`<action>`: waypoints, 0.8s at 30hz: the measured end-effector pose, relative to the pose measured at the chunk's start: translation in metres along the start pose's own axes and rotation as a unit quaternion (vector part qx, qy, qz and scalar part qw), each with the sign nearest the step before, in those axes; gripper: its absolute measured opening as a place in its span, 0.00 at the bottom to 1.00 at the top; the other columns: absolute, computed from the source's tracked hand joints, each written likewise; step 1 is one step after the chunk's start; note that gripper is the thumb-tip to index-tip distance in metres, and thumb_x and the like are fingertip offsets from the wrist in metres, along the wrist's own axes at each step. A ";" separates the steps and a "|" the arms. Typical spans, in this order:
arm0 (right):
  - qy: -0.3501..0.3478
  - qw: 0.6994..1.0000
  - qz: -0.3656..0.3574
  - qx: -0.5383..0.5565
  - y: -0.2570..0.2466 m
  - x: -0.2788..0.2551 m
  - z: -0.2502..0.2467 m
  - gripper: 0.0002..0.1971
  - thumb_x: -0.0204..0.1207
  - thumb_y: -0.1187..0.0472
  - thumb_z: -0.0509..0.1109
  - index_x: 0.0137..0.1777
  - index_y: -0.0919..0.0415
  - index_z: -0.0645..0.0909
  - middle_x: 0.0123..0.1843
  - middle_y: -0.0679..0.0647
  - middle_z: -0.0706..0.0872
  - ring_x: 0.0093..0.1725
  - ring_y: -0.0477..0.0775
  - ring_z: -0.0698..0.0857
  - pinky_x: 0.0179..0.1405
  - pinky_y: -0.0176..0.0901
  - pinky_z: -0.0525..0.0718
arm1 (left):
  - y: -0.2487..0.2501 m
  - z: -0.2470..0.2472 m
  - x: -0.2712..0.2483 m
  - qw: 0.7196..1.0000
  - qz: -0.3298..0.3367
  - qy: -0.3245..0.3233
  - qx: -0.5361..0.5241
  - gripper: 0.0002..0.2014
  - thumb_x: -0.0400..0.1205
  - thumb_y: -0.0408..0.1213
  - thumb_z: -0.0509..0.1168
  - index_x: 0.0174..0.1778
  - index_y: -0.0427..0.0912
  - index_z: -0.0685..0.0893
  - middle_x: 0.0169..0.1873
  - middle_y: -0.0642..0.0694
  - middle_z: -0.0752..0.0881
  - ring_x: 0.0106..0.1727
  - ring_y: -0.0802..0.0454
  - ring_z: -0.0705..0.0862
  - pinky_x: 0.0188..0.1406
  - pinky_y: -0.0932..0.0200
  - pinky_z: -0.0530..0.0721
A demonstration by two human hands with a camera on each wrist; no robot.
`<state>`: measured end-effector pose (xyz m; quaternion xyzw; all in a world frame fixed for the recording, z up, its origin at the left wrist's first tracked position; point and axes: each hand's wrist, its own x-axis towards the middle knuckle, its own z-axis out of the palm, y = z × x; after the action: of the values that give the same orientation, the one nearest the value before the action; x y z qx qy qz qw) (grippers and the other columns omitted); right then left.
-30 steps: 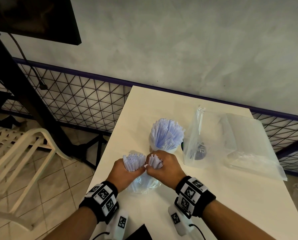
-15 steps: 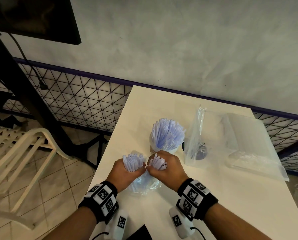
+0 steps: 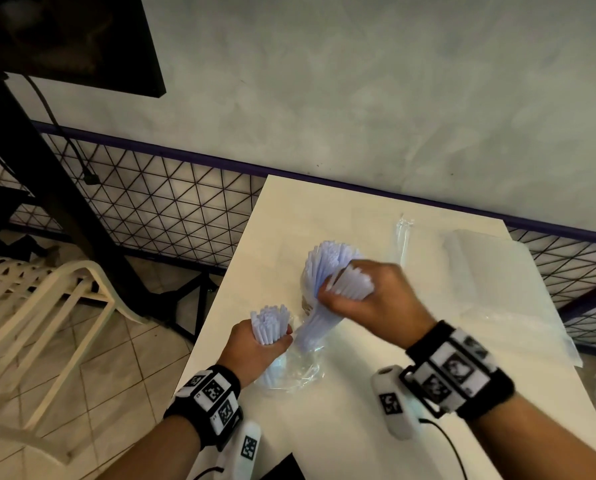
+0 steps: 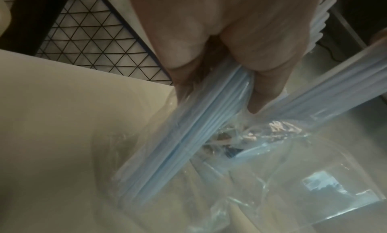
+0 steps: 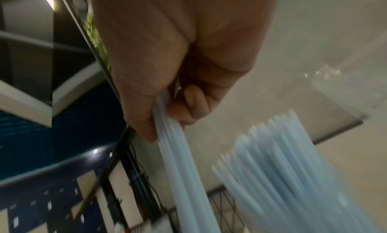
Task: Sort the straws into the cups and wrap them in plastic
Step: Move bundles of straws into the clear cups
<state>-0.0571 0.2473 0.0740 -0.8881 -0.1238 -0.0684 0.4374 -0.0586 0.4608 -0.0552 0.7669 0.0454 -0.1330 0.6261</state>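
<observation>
My left hand (image 3: 255, 344) grips a bundle of pale blue straws (image 3: 268, 323) that stands upright in a crumpled clear plastic bag (image 3: 300, 368) near the table's left edge. In the left wrist view the fingers (image 4: 266, 81) curl round these straws (image 4: 188, 137) through the plastic. My right hand (image 3: 369, 299) holds a second bundle of straws (image 3: 327, 313), lifted and tilted with its lower ends still in the bag. Behind it a cup (image 3: 307, 299) full of straws (image 3: 327, 258) stands upright. The right wrist view shows the thumb and fingers (image 5: 188, 102) clamped on the straws (image 5: 182, 162).
A tall clear plastic bag (image 3: 404, 237) and a flat stack of clear bags (image 3: 507, 289) lie on the white table (image 3: 358, 427) to the right. The table's left edge drops to a tiled floor with a cream plastic chair (image 3: 47, 299). A wire fence and wall stand behind.
My right hand has pulled its bundle of straws up and away to the right, toward the filled cup. The left hand stays put with its bundle.
</observation>
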 end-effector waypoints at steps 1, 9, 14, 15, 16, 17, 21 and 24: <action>0.016 1.000 0.012 0.014 -0.007 0.003 -0.014 0.18 0.67 0.48 0.81 0.38 0.64 0.87 0.35 0.59 0.89 0.34 0.61 0.87 0.34 0.55 0.84 | 0.000 0.000 0.000 1.000 -0.001 -0.002 -0.006 0.06 0.74 0.31 0.79 0.41 0.46 0.92 0.38 0.49 0.94 0.41 0.57 0.92 0.45 0.62 0.87; 0.044 0.991 0.091 0.087 -0.003 0.027 -0.065 0.03 0.71 0.62 0.81 0.41 0.60 0.90 0.40 0.59 0.92 0.38 0.56 0.89 0.39 0.57 0.88 | 0.004 0.002 -0.002 1.000 0.003 0.000 0.010 0.09 0.73 0.31 0.79 0.38 0.52 0.91 0.38 0.50 0.94 0.41 0.57 0.92 0.45 0.63 0.88; 0.051 0.992 0.079 0.089 0.002 0.043 -0.078 0.03 0.72 0.62 0.81 0.43 0.59 0.90 0.43 0.53 0.93 0.42 0.51 0.90 0.43 0.45 0.87 | 0.005 0.002 -0.003 1.000 0.000 0.002 0.013 0.09 0.73 0.32 0.79 0.37 0.52 0.91 0.37 0.53 0.93 0.40 0.60 0.92 0.43 0.67 0.86; 0.044 0.993 0.073 0.079 0.003 0.046 -0.079 0.04 0.72 0.61 0.81 0.44 0.59 0.90 0.44 0.53 0.93 0.44 0.50 0.91 0.46 0.44 0.88 | 0.005 0.002 -0.003 1.000 -0.001 0.002 0.015 0.09 0.73 0.32 0.79 0.37 0.52 0.91 0.37 0.53 0.93 0.40 0.60 0.92 0.43 0.67 0.86; 0.032 0.995 0.067 0.067 0.003 0.048 -0.078 0.04 0.72 0.61 0.81 0.45 0.59 0.90 0.44 0.51 0.93 0.45 0.50 0.91 0.48 0.44 0.89 | 0.006 0.002 -0.003 1.000 -0.001 0.003 0.016 0.08 0.73 0.32 0.79 0.38 0.52 0.91 0.37 0.52 0.93 0.40 0.60 0.92 0.42 0.68 0.86; 0.018 0.997 0.061 0.053 0.004 0.051 -0.077 0.04 0.72 0.61 0.81 0.45 0.58 0.90 0.44 0.51 0.93 0.46 0.50 0.91 0.50 0.45 0.89 | 0.006 0.002 -0.004 1.000 -0.002 0.004 0.015 0.08 0.73 0.32 0.79 0.38 0.51 0.91 0.37 0.52 0.93 0.40 0.60 0.92 0.42 0.68 0.86; -0.023 0.999 0.042 0.008 0.014 0.058 -0.066 0.06 0.70 0.54 0.82 0.44 0.54 0.91 0.44 0.50 0.93 0.46 0.53 0.92 0.53 0.58 0.89 | 0.007 0.003 -0.005 1.000 -0.003 0.006 0.014 0.09 0.73 0.31 0.79 0.38 0.51 0.91 0.36 0.53 0.93 0.39 0.61 0.91 0.39 0.71 0.85; -0.048 0.997 0.053 -0.030 0.025 0.061 -0.054 0.11 0.68 0.50 0.82 0.44 0.56 0.90 0.42 0.51 0.93 0.44 0.52 0.91 0.48 0.58 0.89 | 0.008 0.003 -0.006 1.000 -0.004 0.010 0.018 0.09 0.73 0.32 0.79 0.38 0.52 0.91 0.37 0.53 0.93 0.38 0.62 0.91 0.40 0.71 0.85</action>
<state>0.0075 0.1998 0.1019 -0.9084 -0.0952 -0.0065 0.4070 -0.0626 0.4565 -0.0467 0.7792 0.0525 -0.1293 0.6111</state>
